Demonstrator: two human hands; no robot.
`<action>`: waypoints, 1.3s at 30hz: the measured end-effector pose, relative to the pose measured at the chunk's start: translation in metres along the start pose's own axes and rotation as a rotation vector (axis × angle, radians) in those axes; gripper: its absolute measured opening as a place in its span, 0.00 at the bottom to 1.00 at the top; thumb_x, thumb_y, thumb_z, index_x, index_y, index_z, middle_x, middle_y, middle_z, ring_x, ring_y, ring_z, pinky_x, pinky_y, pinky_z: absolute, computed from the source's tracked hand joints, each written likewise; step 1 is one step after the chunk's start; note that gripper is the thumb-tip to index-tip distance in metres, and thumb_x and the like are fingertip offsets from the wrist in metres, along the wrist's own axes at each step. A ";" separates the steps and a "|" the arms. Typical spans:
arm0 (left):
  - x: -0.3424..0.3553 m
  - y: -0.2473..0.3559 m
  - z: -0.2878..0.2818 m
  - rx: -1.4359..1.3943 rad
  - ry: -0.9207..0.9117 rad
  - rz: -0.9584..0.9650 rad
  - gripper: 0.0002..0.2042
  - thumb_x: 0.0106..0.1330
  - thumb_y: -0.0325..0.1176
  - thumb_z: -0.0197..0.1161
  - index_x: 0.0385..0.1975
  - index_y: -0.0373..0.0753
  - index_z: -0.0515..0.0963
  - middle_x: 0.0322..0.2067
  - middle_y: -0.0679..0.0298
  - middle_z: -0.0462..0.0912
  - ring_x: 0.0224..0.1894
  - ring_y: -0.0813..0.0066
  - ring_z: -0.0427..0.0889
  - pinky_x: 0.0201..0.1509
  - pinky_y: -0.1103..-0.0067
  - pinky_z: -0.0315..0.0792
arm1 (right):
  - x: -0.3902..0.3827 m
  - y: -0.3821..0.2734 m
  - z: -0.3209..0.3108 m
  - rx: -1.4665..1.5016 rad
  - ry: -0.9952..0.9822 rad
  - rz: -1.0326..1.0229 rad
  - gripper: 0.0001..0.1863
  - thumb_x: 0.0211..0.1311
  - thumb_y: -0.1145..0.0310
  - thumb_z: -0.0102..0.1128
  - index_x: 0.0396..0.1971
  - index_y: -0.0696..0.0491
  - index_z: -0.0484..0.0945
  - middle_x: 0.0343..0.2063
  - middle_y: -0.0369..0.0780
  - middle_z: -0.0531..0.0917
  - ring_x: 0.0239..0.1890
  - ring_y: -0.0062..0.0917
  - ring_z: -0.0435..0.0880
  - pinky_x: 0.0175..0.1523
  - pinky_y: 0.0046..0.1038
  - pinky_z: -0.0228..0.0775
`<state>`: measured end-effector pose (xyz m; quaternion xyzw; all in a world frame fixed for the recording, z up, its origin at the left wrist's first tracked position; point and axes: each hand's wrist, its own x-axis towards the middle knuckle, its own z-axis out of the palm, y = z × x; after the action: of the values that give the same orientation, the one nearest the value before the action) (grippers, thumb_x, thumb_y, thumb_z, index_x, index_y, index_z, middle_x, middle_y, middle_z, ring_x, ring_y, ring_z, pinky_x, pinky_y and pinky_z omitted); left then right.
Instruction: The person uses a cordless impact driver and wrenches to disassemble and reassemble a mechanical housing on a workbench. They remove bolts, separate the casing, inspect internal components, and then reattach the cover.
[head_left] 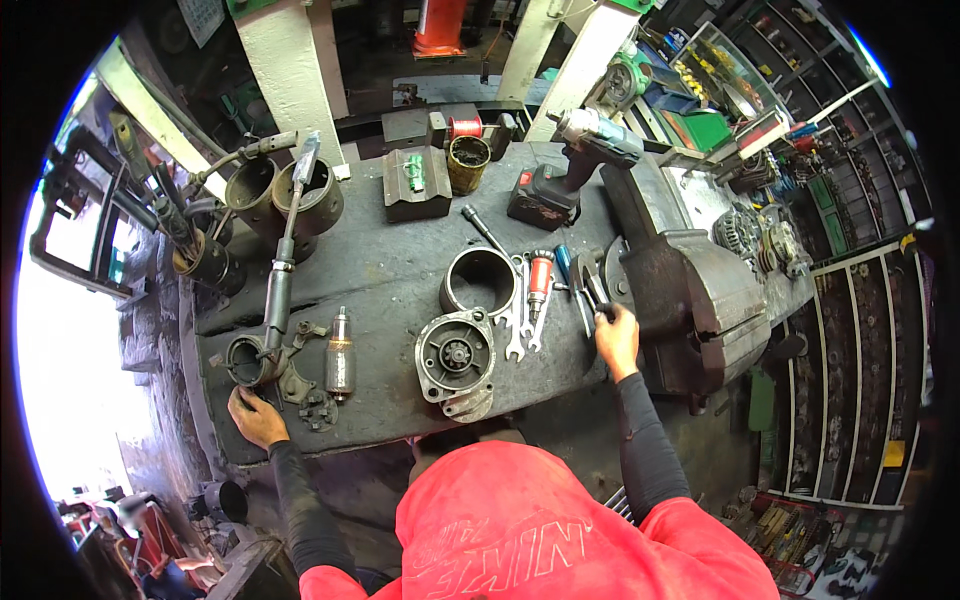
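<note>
At the bench's left front corner, my left hand (258, 418) has its fingers curled against the near side of a small round metal housing (243, 358). A long tool with a grey tubular grip (279, 292) leans down into that housing. Beside it are flat metal pieces (293, 386) and an armature with copper windings (341, 366). My right hand (617, 340) is closed around the near end of a pair of pliers (588, 275); its fingertips are partly hidden. Left of the pliers lie a red-handled tool (540, 272), wrenches (515, 338), and a starter end housing with a gear (457, 355).
An open metal cylinder (480, 280) stands mid-bench, with a cordless impact wrench (572, 170) behind it. A large bench vise (700, 300) borders the right side. Metal pots (320, 205), a rusty can (468, 165) and a metal box (417, 195) stand along the back.
</note>
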<state>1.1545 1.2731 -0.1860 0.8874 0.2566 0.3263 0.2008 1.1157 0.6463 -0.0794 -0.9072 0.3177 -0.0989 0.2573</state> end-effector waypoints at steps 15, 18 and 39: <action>-0.072 0.128 -0.096 -0.304 -0.096 -0.068 0.10 0.72 0.30 0.63 0.47 0.32 0.83 0.46 0.56 0.86 0.49 0.60 0.84 0.58 0.67 0.75 | -0.041 -0.016 0.034 -0.099 0.048 -0.285 0.16 0.61 0.68 0.68 0.47 0.57 0.83 0.51 0.56 0.81 0.55 0.52 0.80 0.62 0.44 0.72; -0.092 0.181 -0.105 -0.406 -0.216 0.002 0.07 0.70 0.28 0.65 0.44 0.33 0.83 0.42 0.59 0.86 0.44 0.65 0.85 0.51 0.72 0.77 | -0.040 -0.023 0.034 0.015 -0.058 -0.289 0.16 0.61 0.67 0.67 0.46 0.58 0.84 0.47 0.55 0.83 0.54 0.51 0.81 0.62 0.43 0.72; -0.110 0.336 -0.098 -0.374 -0.811 0.496 0.50 0.46 0.43 0.83 0.72 0.38 0.65 0.69 0.45 0.68 0.72 0.45 0.65 0.76 0.59 0.60 | 0.035 -0.072 0.053 0.278 -0.220 -0.599 0.15 0.63 0.66 0.65 0.44 0.61 0.83 0.43 0.54 0.84 0.50 0.50 0.83 0.57 0.45 0.75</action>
<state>1.1251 0.9622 0.0067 0.9257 -0.1231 0.0338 0.3560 1.1990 0.6937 -0.0856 -0.9217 -0.0086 -0.1140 0.3707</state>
